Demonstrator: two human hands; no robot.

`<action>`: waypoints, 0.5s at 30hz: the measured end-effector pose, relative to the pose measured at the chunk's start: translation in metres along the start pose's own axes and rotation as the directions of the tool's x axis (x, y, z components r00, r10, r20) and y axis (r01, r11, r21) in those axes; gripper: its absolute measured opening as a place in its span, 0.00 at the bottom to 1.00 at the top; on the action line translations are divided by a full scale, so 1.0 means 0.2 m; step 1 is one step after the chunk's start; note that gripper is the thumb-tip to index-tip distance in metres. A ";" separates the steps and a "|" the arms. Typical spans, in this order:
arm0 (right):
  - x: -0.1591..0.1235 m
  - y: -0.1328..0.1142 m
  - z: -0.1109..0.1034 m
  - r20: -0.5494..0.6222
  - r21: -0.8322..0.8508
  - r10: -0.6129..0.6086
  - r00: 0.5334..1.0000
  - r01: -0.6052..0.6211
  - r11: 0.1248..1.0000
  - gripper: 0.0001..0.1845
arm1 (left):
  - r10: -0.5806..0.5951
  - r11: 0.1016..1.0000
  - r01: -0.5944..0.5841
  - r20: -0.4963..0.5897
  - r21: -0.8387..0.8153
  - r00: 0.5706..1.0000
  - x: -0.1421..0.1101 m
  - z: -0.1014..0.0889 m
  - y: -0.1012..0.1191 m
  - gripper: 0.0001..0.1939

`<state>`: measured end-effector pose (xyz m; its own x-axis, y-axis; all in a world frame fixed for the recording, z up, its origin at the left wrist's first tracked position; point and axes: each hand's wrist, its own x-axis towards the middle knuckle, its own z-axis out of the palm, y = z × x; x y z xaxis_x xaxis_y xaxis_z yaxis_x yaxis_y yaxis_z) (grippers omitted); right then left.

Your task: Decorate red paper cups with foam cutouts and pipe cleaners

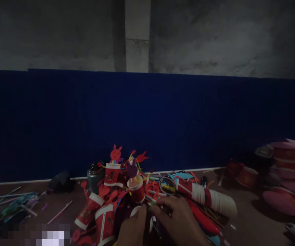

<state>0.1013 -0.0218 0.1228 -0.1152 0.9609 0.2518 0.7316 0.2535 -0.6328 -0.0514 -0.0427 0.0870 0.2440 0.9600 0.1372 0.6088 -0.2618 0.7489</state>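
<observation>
At the bottom centre my left hand (133,228) is closed at a paper cup (135,211), whose white rim shows beside the fingers; the rest of the cup is hidden. Close against it, my right hand (177,216) pinches a small green strip (152,204) between thumb and fingers over the cup. Just beyond my hands stands a red paper cup (136,191) with a purple paper figure (132,169) on it. Another red cup (112,175) carries a red rabbit-like paper head (115,154).
Stacked paper cups (220,203) lie to the right, near a tape roll (167,185). A dark jar (95,177) stands behind the cups. Strips and scraps (21,205) litter the left. Blurred red cups and pink pieces (287,181) pile up far right. A blue panel (147,119) runs behind.
</observation>
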 end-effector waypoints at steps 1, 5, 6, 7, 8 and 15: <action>0.00 0.00 0.00 0.007 0.026 -0.004 1.000 0.003 1.000 0.11 | -0.001 1.000 0.001 0.008 -0.009 1.000 0.00 0.00 0.00 0.16; 0.00 -0.01 -0.02 0.025 0.097 -0.019 1.000 0.016 0.995 0.10 | -0.036 0.998 0.037 0.033 -0.044 0.999 0.03 0.00 -0.01 0.15; 0.00 -0.01 -0.02 0.021 0.103 -0.014 1.000 0.012 0.995 0.08 | -0.039 0.998 0.041 0.039 -0.055 0.998 0.04 0.00 -0.01 0.14; 0.00 -0.01 -0.02 0.019 0.110 -0.010 1.000 0.007 0.994 0.07 | -0.040 0.997 0.043 0.044 -0.065 0.998 0.04 0.01 -0.01 0.14; -0.01 -0.01 -0.02 0.017 0.121 -0.007 1.000 0.005 0.993 0.06 | -0.041 0.996 0.044 0.047 -0.075 0.998 0.05 0.01 -0.01 0.14; -0.01 -0.01 -0.01 0.059 0.184 0.006 0.998 -0.016 0.983 0.09 | -0.028 0.994 0.034 0.059 -0.108 0.998 0.05 0.01 -0.01 0.17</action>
<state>0.1016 -0.0246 0.1249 -0.1506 0.9672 0.2045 0.5972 0.2539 -0.7608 -0.0484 -0.0321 0.0846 0.2709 0.9595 0.0779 0.5318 -0.2167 0.8187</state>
